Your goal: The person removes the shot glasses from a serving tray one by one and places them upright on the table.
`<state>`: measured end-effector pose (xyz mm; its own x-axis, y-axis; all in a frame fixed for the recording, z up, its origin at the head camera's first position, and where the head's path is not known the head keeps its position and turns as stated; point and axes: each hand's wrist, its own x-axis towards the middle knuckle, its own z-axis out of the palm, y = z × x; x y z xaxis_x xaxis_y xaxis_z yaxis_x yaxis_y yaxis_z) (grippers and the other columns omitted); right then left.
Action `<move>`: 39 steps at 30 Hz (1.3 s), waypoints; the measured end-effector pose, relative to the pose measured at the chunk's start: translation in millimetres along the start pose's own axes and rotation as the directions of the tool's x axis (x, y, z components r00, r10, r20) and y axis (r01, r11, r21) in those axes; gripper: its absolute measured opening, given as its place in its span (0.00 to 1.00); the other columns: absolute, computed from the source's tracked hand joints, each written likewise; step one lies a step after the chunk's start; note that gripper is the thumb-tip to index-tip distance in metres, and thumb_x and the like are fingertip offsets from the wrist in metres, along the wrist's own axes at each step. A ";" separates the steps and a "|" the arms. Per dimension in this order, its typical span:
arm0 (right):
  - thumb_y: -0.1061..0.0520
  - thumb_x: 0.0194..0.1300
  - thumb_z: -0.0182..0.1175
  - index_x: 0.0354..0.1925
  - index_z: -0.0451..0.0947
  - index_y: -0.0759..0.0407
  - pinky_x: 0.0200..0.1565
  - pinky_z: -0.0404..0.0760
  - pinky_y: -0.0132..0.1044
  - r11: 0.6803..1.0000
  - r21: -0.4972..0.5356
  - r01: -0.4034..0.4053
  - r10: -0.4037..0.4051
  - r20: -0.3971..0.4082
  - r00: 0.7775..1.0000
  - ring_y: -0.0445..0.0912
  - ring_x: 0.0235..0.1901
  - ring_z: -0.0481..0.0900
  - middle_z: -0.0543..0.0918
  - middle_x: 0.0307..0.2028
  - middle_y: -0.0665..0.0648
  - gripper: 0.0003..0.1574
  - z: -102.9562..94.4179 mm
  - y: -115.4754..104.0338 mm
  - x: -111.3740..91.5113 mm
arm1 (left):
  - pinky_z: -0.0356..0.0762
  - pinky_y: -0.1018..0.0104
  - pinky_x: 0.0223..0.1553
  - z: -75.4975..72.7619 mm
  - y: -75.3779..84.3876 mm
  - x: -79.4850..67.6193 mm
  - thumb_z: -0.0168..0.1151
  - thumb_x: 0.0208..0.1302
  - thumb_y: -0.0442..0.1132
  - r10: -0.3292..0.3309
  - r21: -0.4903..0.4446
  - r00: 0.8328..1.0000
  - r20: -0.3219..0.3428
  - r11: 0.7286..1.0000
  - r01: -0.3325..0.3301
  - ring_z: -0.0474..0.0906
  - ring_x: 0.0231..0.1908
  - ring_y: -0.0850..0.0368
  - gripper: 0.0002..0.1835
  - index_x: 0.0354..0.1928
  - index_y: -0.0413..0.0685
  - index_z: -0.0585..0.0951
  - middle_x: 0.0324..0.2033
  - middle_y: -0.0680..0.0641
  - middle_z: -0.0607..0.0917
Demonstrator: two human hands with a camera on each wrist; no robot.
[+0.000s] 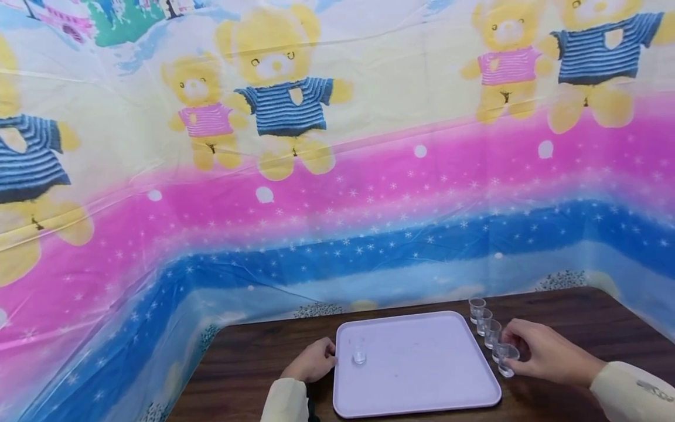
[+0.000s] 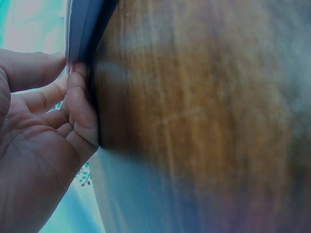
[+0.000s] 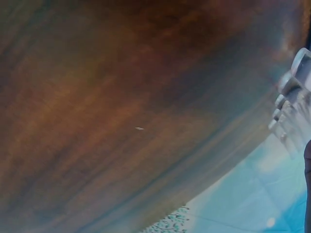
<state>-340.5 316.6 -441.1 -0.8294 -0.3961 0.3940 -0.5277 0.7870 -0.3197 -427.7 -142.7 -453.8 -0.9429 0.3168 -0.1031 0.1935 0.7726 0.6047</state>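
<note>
A light purple tray (image 1: 416, 369) lies on the table, its left edge pinched by my left hand (image 1: 313, 360). In the left wrist view, the thumb (image 2: 36, 70) lies on one side of the tray rim (image 2: 80, 34) and curled fingers on the other. One small clear shot glass (image 1: 359, 355) stands on the tray near its left side. Several more shot glasses (image 1: 492, 334) form a row beside the tray's right edge. My right hand (image 1: 548, 354) holds the nearest glass of that row (image 1: 507, 358) between thumb and forefinger. The right wrist view catches part of the row of glasses (image 3: 291, 90).
A dark wooden table (image 1: 253, 366) carries everything. Behind and around it hangs a printed cloth (image 1: 369, 193) with teddy bears and pink and blue bands, meeting the table's back edge.
</note>
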 end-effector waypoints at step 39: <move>0.38 0.56 0.66 0.37 0.73 0.43 0.31 0.72 0.33 0.999 -0.039 -0.022 0.022 -0.015 1.000 0.38 0.29 0.71 0.70 0.29 0.38 0.17 10.8 -17.7 57.5 | 0.67 0.59 0.27 0.6 0.7 -0.4 0.58 0.64 0.34 -0.014 0.014 1.000 -0.011 1.000 0.014 0.70 0.25 0.53 0.04 0.39 0.43 0.73 0.24 0.47 0.75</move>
<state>-380.8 274.7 -422.1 -0.8379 -0.3717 0.3997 -0.5014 0.8135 -0.2946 -427.0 -141.9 -453.7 -0.9483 0.3002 -0.1028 0.1841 0.7843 0.5924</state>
